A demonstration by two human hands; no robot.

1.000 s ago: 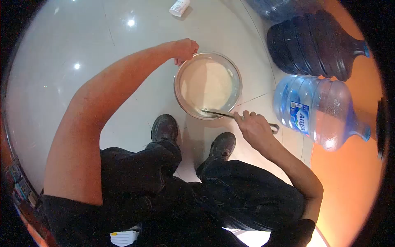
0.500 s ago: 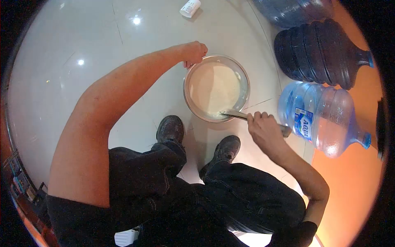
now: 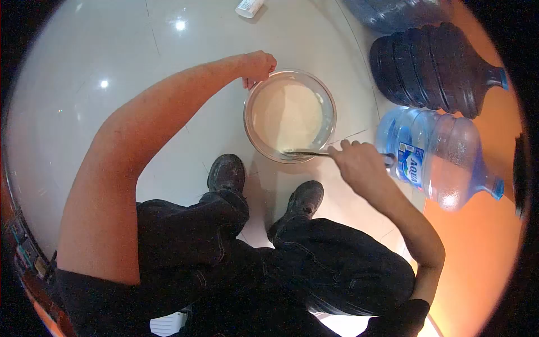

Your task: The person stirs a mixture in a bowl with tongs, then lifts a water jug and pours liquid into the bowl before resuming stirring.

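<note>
A glass bowl (image 3: 331, 109) of pale cream batter (image 3: 286, 115) stands on the tiled floor in front of my two black shoes. My left hand (image 3: 257, 64) grips the bowl's far-left rim. My right hand (image 3: 356, 163) is closed around a metal utensil (image 3: 309, 152), whose tip dips into the batter at the bowl's near edge; its handle end sticks out to the right of my fist.
A clear blue water jug (image 3: 435, 160) lies on its side just right of my right hand, a dark jug (image 3: 432, 67) behind it, another at the top edge. A small white container (image 3: 248, 8) lies far back. My shoes (image 3: 226, 173) stand near the bowl.
The utensil's tip has shifted along the bowl's near rim, first right, then back left, while my right hand rose slightly. My left hand stays on the rim.
</note>
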